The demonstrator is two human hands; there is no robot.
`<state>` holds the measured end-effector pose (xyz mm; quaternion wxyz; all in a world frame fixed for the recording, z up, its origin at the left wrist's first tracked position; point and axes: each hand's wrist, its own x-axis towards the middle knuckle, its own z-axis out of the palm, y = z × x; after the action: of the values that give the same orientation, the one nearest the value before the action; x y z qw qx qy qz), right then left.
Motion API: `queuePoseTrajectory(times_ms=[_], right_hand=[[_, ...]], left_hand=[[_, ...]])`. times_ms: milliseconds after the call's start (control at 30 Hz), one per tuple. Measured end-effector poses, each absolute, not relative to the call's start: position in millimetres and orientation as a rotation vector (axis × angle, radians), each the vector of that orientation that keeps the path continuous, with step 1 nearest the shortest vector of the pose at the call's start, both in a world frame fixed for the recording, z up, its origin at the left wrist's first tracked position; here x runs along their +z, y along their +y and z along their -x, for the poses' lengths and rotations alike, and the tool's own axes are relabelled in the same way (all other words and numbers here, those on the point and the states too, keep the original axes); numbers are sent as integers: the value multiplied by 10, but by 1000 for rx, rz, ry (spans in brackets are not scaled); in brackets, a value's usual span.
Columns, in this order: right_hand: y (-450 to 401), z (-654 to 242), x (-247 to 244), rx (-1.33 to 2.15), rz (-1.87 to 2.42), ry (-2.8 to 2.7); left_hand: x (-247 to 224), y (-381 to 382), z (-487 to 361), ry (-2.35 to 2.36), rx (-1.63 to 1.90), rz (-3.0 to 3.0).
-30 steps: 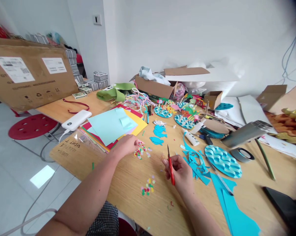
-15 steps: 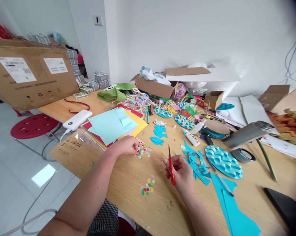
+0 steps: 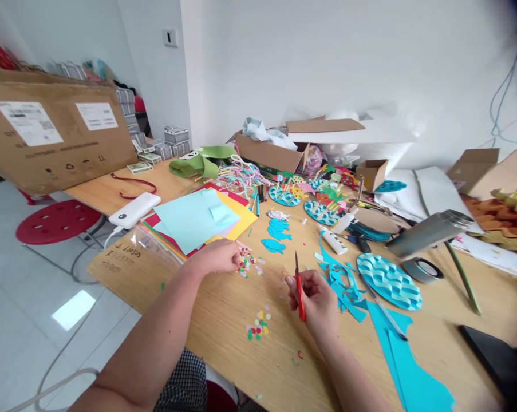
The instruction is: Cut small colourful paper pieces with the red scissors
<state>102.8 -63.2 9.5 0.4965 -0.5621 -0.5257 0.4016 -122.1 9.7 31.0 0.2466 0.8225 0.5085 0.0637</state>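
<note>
My right hand (image 3: 313,297) holds small red-handled scissors (image 3: 300,294), their dark blades pointing up and away. My left hand (image 3: 224,256) is closed at the edge of a pile of small coloured paper dots (image 3: 246,261); whatever its fingertips hold is too small to make out. A second cluster of dots (image 3: 258,325) lies nearer the table's front edge. Blue paper fish (image 3: 273,245) lie beyond and between my hands. Blue paper scraps (image 3: 346,289) are just right of the scissors.
Coloured paper sheets (image 3: 189,220) and a white power bank (image 3: 135,209) lie at the left. Rightward are a glue bottle (image 3: 335,242), a wavy blue oval (image 3: 389,281), a tape roll (image 3: 423,269), a steel flask (image 3: 430,233) and a black phone (image 3: 490,355). Boxes stand behind.
</note>
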Motion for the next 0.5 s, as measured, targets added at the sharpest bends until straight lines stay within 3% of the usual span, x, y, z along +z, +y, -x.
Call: queuePoseTrajectory(times_ms=[500], right_hand=[[-626,-1047,39,960,1342,-1287]], left_hand=[[272,123,1103,1583,258,-2211]])
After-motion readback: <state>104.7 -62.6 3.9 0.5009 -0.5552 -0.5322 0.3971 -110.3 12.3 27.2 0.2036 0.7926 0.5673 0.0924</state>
